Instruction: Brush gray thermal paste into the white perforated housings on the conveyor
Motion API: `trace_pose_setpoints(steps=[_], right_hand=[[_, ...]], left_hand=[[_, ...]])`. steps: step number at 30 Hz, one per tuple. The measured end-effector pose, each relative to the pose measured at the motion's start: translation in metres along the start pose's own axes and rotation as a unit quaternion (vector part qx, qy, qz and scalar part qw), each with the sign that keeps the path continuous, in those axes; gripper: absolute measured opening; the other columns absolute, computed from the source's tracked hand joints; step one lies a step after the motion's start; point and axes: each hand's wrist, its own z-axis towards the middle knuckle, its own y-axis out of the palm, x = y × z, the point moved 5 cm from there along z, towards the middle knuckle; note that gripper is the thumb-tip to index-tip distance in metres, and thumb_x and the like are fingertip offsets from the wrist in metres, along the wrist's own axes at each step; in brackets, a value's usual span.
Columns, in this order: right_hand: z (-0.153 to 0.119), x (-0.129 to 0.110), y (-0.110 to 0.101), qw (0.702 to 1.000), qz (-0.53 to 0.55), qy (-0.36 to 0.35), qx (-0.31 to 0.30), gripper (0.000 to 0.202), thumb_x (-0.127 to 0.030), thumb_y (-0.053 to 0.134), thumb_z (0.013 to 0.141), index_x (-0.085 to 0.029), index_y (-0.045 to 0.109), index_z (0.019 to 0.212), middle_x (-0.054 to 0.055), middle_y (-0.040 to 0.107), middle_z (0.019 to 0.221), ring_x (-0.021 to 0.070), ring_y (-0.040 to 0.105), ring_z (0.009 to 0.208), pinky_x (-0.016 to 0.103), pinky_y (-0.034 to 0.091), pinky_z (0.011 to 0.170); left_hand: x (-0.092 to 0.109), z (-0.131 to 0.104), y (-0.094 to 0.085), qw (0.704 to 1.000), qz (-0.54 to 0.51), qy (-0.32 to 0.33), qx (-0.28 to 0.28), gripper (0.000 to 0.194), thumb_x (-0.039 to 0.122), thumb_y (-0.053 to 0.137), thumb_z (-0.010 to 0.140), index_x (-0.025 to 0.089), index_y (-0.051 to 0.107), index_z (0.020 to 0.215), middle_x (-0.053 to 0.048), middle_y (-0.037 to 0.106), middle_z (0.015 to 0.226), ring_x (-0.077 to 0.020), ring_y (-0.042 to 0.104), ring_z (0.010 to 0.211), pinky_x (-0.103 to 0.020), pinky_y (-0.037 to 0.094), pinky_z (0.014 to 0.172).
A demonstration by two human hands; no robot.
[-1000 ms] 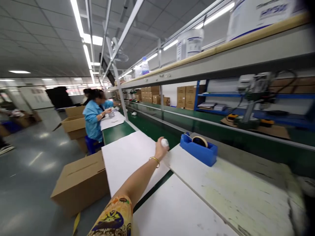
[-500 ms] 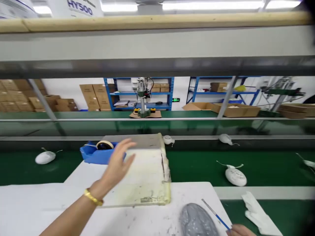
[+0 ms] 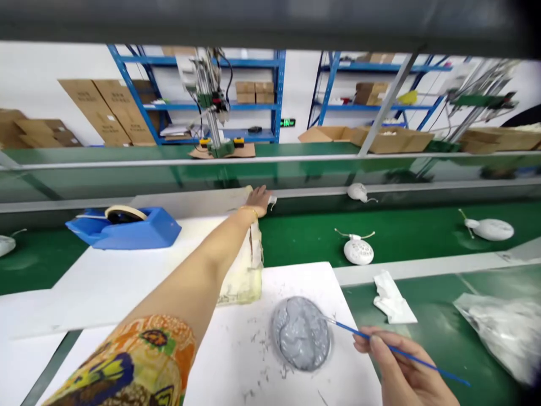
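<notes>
Brush [image 3: 344, 326] sits pinched between thumb and fingers of the right hand [image 3: 403, 369], its blue handle slanting back across the hand and its tip at the right edge of the round grey paste [image 3: 300, 344]. From my remote seat I like that hold: well back from the tip, so small finger movements can steer it. I would load only the very end and draw off any excess against the paste, since a heavy tip would probably drip on the white sheet [image 3: 220, 361], which bears dark marks.

The left hand [image 3: 258, 200] reaches over the pale board [image 3: 243, 282] to its far right corner, where part of a white piece [image 3: 273, 200] with a cord shows beside the fingers. I cannot tell whether they grip it or merely touch it; the hand hides the rest. I would take such a piece lightly by its sides: the pierced white ornament [image 3: 359, 251], lying on the green belt [image 3: 296, 242] nearer the brush, looks thin-walled. I would also draw the arm back high, well away from the wet paste and from the blue tape dispenser [image 3: 139, 230] on the left.
</notes>
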Motion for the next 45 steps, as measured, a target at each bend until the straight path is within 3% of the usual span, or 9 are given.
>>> trace_pose_setpoints(steps=[5,10,16,21,23,27,32,38,45], right_hand=[[0.005,-0.004,0.008,0.997,-0.045,-0.008,-0.055,0.018,-0.034,0.07,0.073,-0.019,0.064,0.08,0.007,0.069,0.086,0.0214,0.067,0.077,0.031,0.058,0.07],[0.01,-0.001,0.017,0.991,-0.078,-0.014,-0.112,0.018,-0.036,0.067,0.076,-0.02,0.066,0.082,0.008,0.069,0.09,0.0226,0.066,0.082,0.034,0.056,0.075],[0.013,0.005,0.02,0.983,-0.094,-0.062,-0.143,0.019,-0.038,0.066,0.076,-0.02,0.066,0.083,0.009,0.068,0.091,0.0244,0.064,0.09,0.037,0.053,0.082],[0.012,0.005,0.025,0.982,-0.082,-0.053,-0.159,0.022,-0.04,0.065,0.076,-0.02,0.066,0.085,0.008,0.069,0.092,0.0226,0.065,0.088,0.035,0.053,0.08],[0.011,0.006,0.027,0.985,-0.071,-0.028,-0.154,0.025,-0.042,0.066,0.076,-0.02,0.065,0.086,0.007,0.069,0.092,0.0211,0.065,0.083,0.034,0.053,0.078],[0.011,0.008,0.025,0.99,-0.033,0.038,-0.134,0.033,-0.046,0.069,0.072,-0.018,0.065,0.089,0.008,0.069,0.092,0.0207,0.066,0.077,0.036,0.053,0.077],[0.015,0.018,0.019,0.986,-0.01,0.096,-0.138,0.041,-0.046,0.076,0.065,-0.015,0.065,0.091,0.01,0.069,0.094,0.0223,0.066,0.079,0.036,0.054,0.076],[0.02,0.028,0.02,0.979,0.063,0.147,-0.126,0.042,-0.042,0.079,0.062,-0.014,0.066,0.09,0.01,0.07,0.089,0.0192,0.066,0.073,0.032,0.056,0.072],[0.016,0.031,0.028,0.939,0.205,0.254,-0.111,0.029,-0.028,0.083,0.059,-0.015,0.068,0.08,0.006,0.069,0.082,0.0123,0.064,0.068,0.02,0.056,0.068]], left_hand=[[-0.001,0.018,0.007,0.998,-0.055,-0.012,-0.014,0.036,0.029,0.058,0.086,0.015,0.052,0.119,-0.011,0.045,0.131,-0.0288,0.043,0.12,-0.054,0.033,0.101],[0.02,-0.01,-0.02,0.984,-0.176,-0.022,0.033,0.057,0.021,0.068,0.076,0.015,0.039,0.124,-0.013,0.048,0.121,-0.0252,0.051,0.106,-0.044,0.039,0.094],[0.036,-0.116,-0.067,0.919,-0.394,-0.009,0.005,0.038,0.038,0.038,0.094,0.02,0.034,0.128,-0.01,0.057,0.106,-0.0151,0.059,0.08,-0.028,0.05,0.065],[0.023,-0.231,-0.069,0.75,-0.645,-0.128,-0.072,0.043,0.049,0.049,0.089,0.027,0.046,0.126,-0.008,0.058,0.1,-0.0149,0.057,0.073,-0.022,0.046,0.056],[0.018,-0.267,-0.064,0.738,-0.649,-0.165,-0.082,0.047,0.041,0.06,0.084,0.028,0.046,0.127,-0.008,0.059,0.101,-0.0145,0.056,0.073,-0.021,0.045,0.056],[0.015,-0.315,-0.054,0.76,-0.604,-0.22,-0.095,0.053,0.031,0.065,0.081,0.025,0.041,0.128,-0.007,0.06,0.095,-0.0145,0.057,0.07,-0.022,0.044,0.055],[0.022,-0.344,-0.043,0.708,-0.648,-0.272,-0.077,0.05,0.032,0.064,0.082,0.024,0.04,0.125,-0.011,0.052,0.124,-0.0243,0.057,0.106,-0.038,0.046,0.091],[0.032,-0.358,-0.034,0.715,-0.653,-0.247,-0.035,0.047,0.045,0.055,0.086,0.026,0.041,0.127,-0.008,0.057,0.106,-0.0158,0.054,0.075,-0.027,0.043,0.062],[0.033,-0.364,-0.024,0.714,-0.659,-0.238,-0.013,0.051,0.043,0.062,0.083,0.026,0.041,0.126,-0.005,0.059,0.093,-0.0164,0.054,0.079,-0.027,0.044,0.069]])
